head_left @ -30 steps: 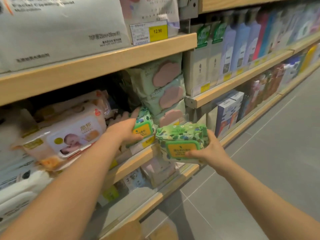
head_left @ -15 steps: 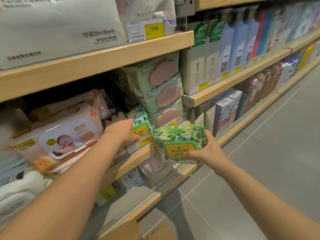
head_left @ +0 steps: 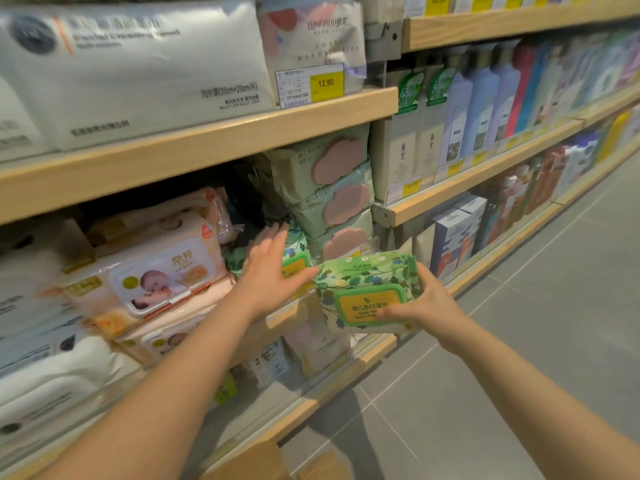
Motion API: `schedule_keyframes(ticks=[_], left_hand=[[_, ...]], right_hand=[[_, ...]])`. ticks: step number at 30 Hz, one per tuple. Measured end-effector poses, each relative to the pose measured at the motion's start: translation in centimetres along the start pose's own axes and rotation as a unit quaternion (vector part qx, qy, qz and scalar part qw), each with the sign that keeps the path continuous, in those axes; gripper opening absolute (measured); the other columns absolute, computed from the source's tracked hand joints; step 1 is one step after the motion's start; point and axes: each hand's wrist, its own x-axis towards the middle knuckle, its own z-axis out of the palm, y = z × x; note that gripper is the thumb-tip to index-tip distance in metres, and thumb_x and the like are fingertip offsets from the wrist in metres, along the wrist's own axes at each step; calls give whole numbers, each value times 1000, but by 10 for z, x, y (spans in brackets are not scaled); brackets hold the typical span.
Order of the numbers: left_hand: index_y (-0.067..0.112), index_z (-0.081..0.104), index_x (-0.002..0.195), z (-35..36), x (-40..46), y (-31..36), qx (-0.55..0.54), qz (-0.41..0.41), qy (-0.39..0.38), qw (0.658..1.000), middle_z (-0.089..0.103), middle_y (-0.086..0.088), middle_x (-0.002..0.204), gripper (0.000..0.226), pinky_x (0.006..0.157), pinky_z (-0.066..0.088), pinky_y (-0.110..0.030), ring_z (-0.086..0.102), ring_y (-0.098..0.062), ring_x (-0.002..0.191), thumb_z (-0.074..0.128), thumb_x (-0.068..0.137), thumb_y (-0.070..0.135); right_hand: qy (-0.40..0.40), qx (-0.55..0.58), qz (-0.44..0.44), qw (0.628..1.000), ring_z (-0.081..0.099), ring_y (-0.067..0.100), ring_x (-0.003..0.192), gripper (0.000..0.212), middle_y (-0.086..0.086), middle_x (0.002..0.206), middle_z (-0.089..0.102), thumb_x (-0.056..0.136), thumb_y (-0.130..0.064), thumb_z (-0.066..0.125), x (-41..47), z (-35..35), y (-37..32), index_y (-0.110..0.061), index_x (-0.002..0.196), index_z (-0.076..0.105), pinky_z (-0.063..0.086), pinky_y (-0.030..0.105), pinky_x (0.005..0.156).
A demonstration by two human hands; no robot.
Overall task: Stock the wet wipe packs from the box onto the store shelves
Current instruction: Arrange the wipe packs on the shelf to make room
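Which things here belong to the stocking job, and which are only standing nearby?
Job:
- green wipe pack in the right hand
- second green pack on the shelf, behind the open left hand

Nearby only:
- pink-lidded packs
- baby-picture packs
- bottles
- price tag

A second ago the left hand (head_left: 273, 268) was curled around the front of the green leaf-printed wet wipe pack with the yellow label (head_left: 294, 252) standing on the wooden middle shelf (head_left: 287, 315); now its fingers are spread flat and lifted off the pack's face, thumb pointing right toward the second green leaf-printed pack (head_left: 367, 292). That second pack, gripped by the right hand (head_left: 426, 301), has drifted slightly left, nearer the shelf edge and the left thumb.
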Motion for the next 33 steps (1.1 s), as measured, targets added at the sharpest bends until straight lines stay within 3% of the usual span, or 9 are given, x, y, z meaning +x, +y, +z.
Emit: schedule_keyframes(ticks=[4, 8, 12, 15, 17, 23, 26, 29, 33], left_hand=[[36, 18, 147, -1, -70, 22, -319, -36, -49, 946, 25, 21, 144, 112, 107, 29, -28, 31, -1, 129, 78, 53, 55], [32, 46, 116, -23, -99, 22, -451, -65, -48, 889, 62, -2, 118, 78, 78, 55, -26, 66, -6, 94, 84, 47, 25], [24, 48, 112, -47, -119, 29, -358, -67, 25, 931, 62, 11, 102, 75, 68, 49, -8, 61, 6, 87, 91, 50, 27], [29, 44, 110, -56, -133, 38, -284, -53, 78, 954, 54, 19, 95, 73, 59, 39, 0, 53, 18, 78, 91, 53, 28], [34, 42, 108, -55, -140, 41, -267, -57, 79, 959, 54, 17, 98, 74, 60, 42, -6, 54, 9, 83, 90, 52, 35], [44, 37, 118, -70, -150, 34, -202, -13, 41, 978, 53, 16, 118, 79, 88, 49, -28, 52, -1, 104, 78, 53, 61], [44, 30, 137, -120, -129, 5, -76, 55, 81, 992, 48, 12, 134, 77, 96, 42, -33, 49, -10, 118, 44, 70, 78], [24, 53, 121, -159, -96, -37, 150, -87, 53, 983, 59, -7, 119, 66, 80, 41, -33, 55, -25, 111, 26, 86, 72], [20, 60, 93, -142, -81, -75, 188, -229, -127, 947, 60, -12, 120, 52, 83, 38, -30, 54, -23, 99, 21, 97, 56]], right_hand=[[-135, 39, 0, 990, 70, 18, 95, 71, 3, 104, 72, 66, 5, 78, -17, 4, -29, -25, 121, 46, 56, 23, 71], [-209, 13, 16, 978, 67, 22, 102, 79, 5, 114, 68, 68, 4, 78, -32, 22, -51, -24, 131, 39, 56, 33, 86], [-145, -169, -121, 967, 39, 12, 132, 114, -7, 149, 29, 63, -15, 87, -43, 37, -86, -41, 146, 14, 39, 36, 107], [-138, -469, -272, 829, 14, 8, 139, 112, -13, 153, 16, 62, -45, 83, -52, 62, -114, -40, 147, 10, 16, 36, 116], [-158, -576, -284, 750, 21, 15, 138, 109, -12, 151, 24, 62, -56, 78, -54, 79, -122, -39, 147, 12, 20, 44, 114], [-168, -596, -279, 734, 35, 18, 126, 107, -11, 141, 36, 60, -55, 79, -53, 88, -123, -37, 144, 17, 38, 45, 100], [-131, -619, -322, 704, 33, 17, 128, 100, -12, 139, 35, 64, -51, 78, -42, 86, -132, -36, 144, 19, 35, 47, 102], [-105, -640, -377, 662, 30, 20, 131, 97, -8, 141, 35, 67, -40, 79, -19, 92, -160, -33, 144, 22, 31, 45, 106], [-88, -674, -400, 614, 33, 24, 130, 90, -2, 145, 35, 74, -27, 75, 23, 122, -191, -29, 146, 22, 32, 42, 103]])
